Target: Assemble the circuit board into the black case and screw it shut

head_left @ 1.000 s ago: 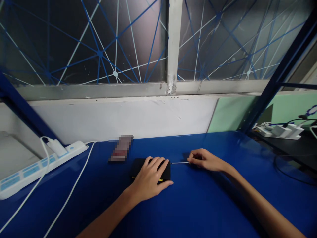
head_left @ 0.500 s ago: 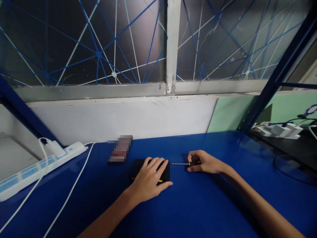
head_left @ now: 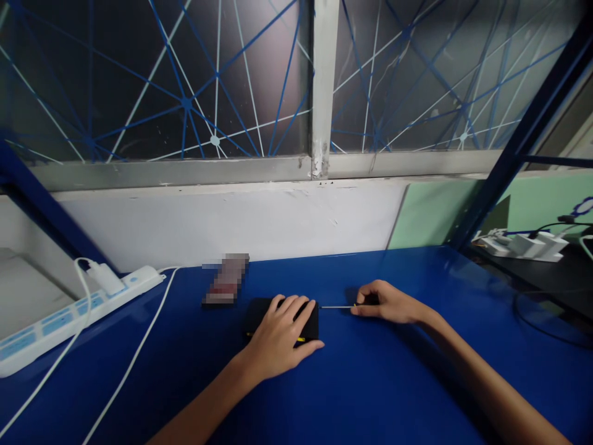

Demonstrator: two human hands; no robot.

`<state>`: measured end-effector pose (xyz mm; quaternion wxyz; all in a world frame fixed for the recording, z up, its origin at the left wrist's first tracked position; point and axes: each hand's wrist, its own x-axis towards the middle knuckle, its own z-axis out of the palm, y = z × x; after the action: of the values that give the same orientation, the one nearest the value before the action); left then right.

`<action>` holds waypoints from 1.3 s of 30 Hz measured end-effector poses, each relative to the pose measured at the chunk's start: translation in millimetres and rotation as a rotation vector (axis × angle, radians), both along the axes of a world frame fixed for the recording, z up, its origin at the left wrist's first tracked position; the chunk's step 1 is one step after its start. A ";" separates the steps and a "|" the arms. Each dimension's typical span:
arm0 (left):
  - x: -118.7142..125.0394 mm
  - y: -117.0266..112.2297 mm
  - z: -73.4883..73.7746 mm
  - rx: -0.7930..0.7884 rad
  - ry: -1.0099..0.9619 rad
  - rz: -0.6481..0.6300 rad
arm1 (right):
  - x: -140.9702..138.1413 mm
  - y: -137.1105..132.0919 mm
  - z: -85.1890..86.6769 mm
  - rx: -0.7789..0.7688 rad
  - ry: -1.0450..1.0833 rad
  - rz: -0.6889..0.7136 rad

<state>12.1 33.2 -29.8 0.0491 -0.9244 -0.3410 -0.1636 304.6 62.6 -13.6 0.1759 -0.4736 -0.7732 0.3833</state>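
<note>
A flat black box with a yellow stripe [head_left: 259,314] lies on the blue table [head_left: 370,383]. My left hand [head_left: 280,337] rests flat on top of it, fingers stretched out and pressing down. My right hand [head_left: 386,301] is closed around the dark, yellow-marked handle of a thin screwdriver [head_left: 336,306]. The screwdriver lies level, and its metal shaft points left with the tip at the box's right side.
A blurred reddish object [head_left: 227,280] lies just behind the box. A white power strip [head_left: 69,312] with a plugged charger and white cable [head_left: 134,355] sits at the left. White adapters [head_left: 528,244] and black cables lie on the dark bench at the right.
My right hand's fingers have shifted slightly on the screwdriver handle. The left hand and the box have stayed put.
</note>
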 end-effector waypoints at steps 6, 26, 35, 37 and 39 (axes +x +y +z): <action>0.6 -0.3 1.5 0.010 -0.005 0.003 | -4.4 -2.1 -5.5 -0.097 0.098 -0.047; -0.1 -0.9 0.3 -0.002 0.007 0.008 | -4.8 -2.3 -3.7 0.023 0.043 -0.009; 0.5 -0.4 0.7 -0.013 0.023 0.011 | -6.5 -5.5 1.0 0.048 0.015 -0.005; 0.7 -0.4 1.0 -0.010 0.020 0.011 | -5.0 -4.8 2.5 0.050 0.004 0.001; 0.7 -0.5 0.9 -0.008 0.018 0.010 | -3.3 -3.7 3.0 0.045 -0.027 0.012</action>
<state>12.8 32.7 -28.9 0.0494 -0.9243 -0.3458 -0.1539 301.2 58.9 -10.6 0.1738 -0.4698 -0.7868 0.3605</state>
